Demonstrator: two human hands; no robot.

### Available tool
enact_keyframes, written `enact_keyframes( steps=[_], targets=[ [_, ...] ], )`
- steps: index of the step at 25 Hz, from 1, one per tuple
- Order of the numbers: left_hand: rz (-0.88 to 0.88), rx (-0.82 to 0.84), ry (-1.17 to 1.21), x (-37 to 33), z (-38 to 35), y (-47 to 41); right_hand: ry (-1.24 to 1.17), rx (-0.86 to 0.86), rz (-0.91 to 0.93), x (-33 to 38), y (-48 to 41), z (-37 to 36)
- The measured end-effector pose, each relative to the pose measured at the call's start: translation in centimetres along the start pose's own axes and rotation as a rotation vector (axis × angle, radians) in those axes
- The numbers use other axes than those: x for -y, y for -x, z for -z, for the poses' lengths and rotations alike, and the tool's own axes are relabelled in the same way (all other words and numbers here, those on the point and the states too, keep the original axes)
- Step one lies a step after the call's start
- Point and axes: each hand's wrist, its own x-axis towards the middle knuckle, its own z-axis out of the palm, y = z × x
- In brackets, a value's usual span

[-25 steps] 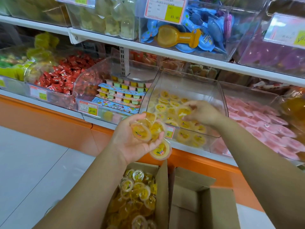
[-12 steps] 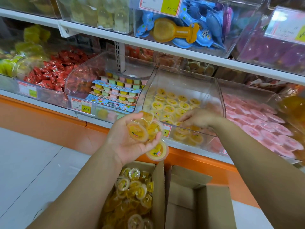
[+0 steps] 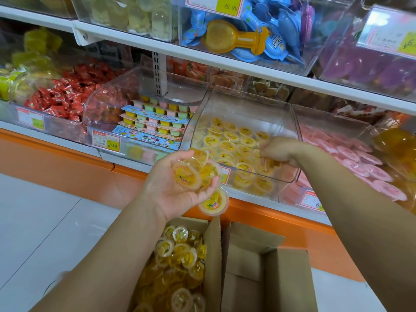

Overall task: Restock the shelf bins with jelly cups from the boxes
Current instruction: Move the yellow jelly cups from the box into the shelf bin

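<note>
**A:** Where are the jelly cups found?

**B:** A cluster of yellow jelly cups (image 3: 186, 176) is held in the left hand (image 3: 173, 192). The hand is turned palm up, with the fingers curled round the cluster. One more cup (image 3: 213, 202) is seen hanging just below the fingertips (how it is kept there cannot be made out).

**A:** And elsewhere?

**B:** Many are laid lid-up in rows in the clear bin (image 3: 247, 109) on the lower shelf, just beyond the held cluster. Others are heaped loose in the open cardboard box (image 3: 212, 255) on the floor (image 3: 45, 221), below the left forearm.

**A:** How is the right hand placed?

**B:** The right hand (image 3: 278, 152) is lowered into the front right part of the bin, back upward, with its fingers bent down among the cups there. Whether a cup is pinched cannot be told.

**A:** What is seen around?

**B:** A second box (image 3: 288, 278) is set against the first on its right, flaps open. Left of the bin, stacked trays of pastel cups (image 3: 157, 118) are kept in another clear bin, fronted by a price label (image 3: 105, 141). Red wrapped sweets (image 3: 65, 97) are piled further left. On the right, pink cups (image 3: 360, 158) are heaped. Above, blue packets (image 3: 276, 25) are stored on the upper shelf (image 3: 225, 61).
</note>
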Motion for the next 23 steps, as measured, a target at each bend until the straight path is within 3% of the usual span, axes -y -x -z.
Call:
enact_keyframes(
  steps=[8, 12, 17, 23],
  targets=[
    [0.012, -0.025, 0.016, 0.2, -0.1, -0.3, 0.244, 0.219, -0.010, 0.4, 0.6, 0.5],
    [0.035, -0.023, 0.016, 0.3, -0.1, -0.3, 0.635, 0.083, 0.068, 1.4, 0.9, 0.0],
    [0.031, -0.009, 0.023, 0.2, 0.0, -0.4, 0.577, 0.095, 0.030, 1.1, 0.9, 0.3],
    [0.016, -0.010, 0.037, 0.1, 0.2, -0.4, 0.731, -0.011, 0.090, 0.8, 0.7, -0.3]
  ],
)
